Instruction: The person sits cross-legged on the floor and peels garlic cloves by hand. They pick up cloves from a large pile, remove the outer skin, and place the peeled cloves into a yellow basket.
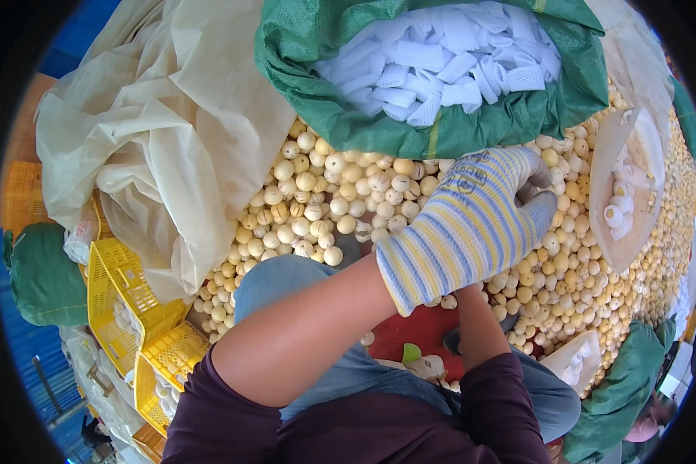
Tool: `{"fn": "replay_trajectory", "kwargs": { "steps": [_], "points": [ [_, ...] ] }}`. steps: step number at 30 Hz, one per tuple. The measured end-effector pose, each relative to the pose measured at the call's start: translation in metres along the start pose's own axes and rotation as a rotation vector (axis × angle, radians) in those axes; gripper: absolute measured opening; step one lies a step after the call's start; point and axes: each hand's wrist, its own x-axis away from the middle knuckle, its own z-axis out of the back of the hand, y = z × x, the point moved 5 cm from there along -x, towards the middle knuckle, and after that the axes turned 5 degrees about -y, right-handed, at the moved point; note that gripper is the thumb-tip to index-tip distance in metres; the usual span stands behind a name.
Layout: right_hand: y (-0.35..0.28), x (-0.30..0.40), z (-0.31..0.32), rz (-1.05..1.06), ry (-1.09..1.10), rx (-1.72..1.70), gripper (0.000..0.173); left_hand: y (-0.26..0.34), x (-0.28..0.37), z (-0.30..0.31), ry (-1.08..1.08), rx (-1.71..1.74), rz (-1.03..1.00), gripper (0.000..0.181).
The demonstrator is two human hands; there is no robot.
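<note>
My left hand point(470, 214) wears a knitted glove with blue, yellow and white stripes and grey coated fingertips. It reaches across to the right with its fingers curled and the thumb apart at their side; whether anything is inside the curl is hidden. My right forearm point(480, 327) rises beneath it, and the left glove hides the right hand. Under and around them spreads a heap of round pale-yellow fruits point(339, 206), many dark-streaked, resembling pepino melons. Just beyond the left hand stands an open green woven sack point(377, 136) full of white foam net sleeves point(458, 64).
Cream plastic sheeting point(145, 133) drapes at the left, above yellow plastic crates point(116, 290) with white-sleeved fruits inside. A translucent bag point(626, 232) with sleeved fruits lies at the right. Green sacks point(620, 388) edge the heap. Something red point(394, 336) shows between my legs.
</note>
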Motion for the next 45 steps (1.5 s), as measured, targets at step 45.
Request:
{"fn": "replay_trajectory", "kwargs": {
  "steps": [45],
  "points": [
    [0.208,0.056,0.123,-0.442,0.377,-0.564,0.048,-0.059,-0.001,-0.097,-0.317,0.081,0.374,0.032]
  ]
}}
